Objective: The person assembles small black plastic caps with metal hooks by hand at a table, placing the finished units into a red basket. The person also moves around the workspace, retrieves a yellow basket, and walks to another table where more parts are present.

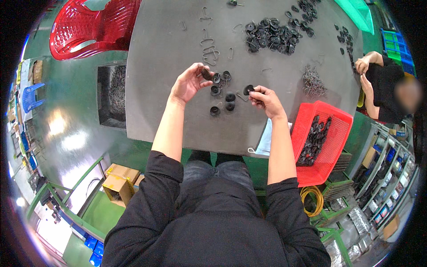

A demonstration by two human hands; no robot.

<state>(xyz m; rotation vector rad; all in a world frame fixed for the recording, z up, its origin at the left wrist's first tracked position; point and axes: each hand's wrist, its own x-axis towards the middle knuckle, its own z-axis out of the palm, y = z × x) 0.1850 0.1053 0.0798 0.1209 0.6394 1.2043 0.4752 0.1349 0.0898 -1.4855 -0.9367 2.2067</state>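
Observation:
My left hand (189, 83) is raised over the grey table (164, 120), its fingers curled around a dark suction cup (206, 74). Between the thumb and fingertips of my right hand (267, 101) is a black suction cup (248, 90), its round face showing. A bent wire hook (241, 96) is seen just left of that cup; I cannot tell if they are joined. Several black cups lie loosely between my hands, among them a cup (215, 111) nearest me. Beyond my left hand several loose wire hooks (207, 42) lie in a rough line.
A big heap of black cups (271, 35) sits farther back, with a pile of wire hooks (314, 82) at right. A red basket (322, 167) holding black cups and a blue face mask (264, 141) are near my right forearm. Another person (382, 84) works at the right edge.

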